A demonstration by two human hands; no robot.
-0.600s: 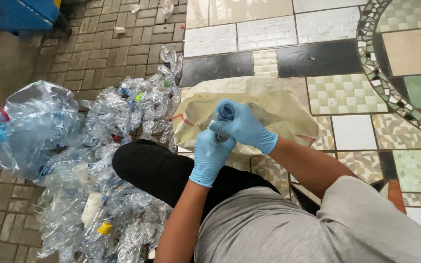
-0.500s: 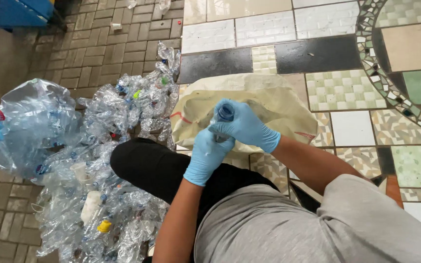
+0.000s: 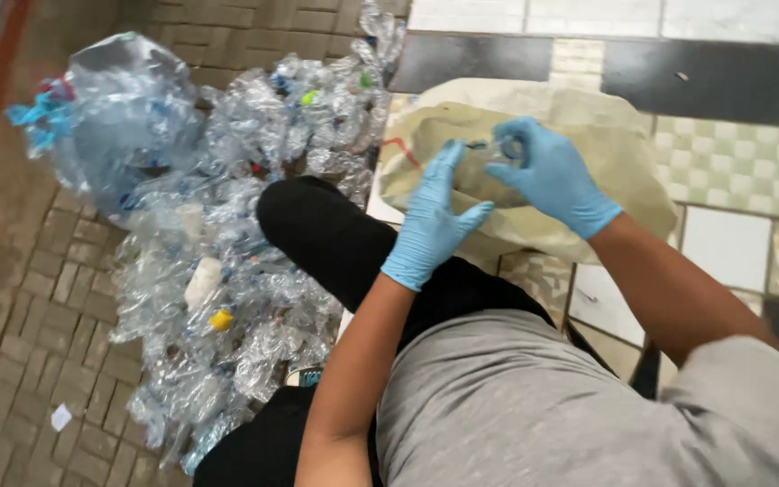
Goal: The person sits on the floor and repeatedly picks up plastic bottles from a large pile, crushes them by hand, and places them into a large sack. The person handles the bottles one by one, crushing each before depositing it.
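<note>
Outdoor sorting spot, brick paving (image 3: 38, 298), patterned tiles (image 3: 723, 162), heap of crushed plastic bottles (image 3: 218, 271)

Crushed plastic bottles (image 3: 227, 261), brick paving (image 3: 38, 361)

Right of centre, the left hand (image 3: 430, 225) and right hand (image 3: 552, 176), both in blue gloves, meet on a small clear plastic bottle (image 3: 489, 158) above the open mouth of a pale sack (image 3: 615, 153). The sack lies on the tiled floor (image 3: 732, 162). A heap of crushed clear bottles (image 3: 227, 261) fills the left of the frame on brick paving (image 3: 38, 334), beside the person's black-clad knee (image 3: 317, 225).
</note>
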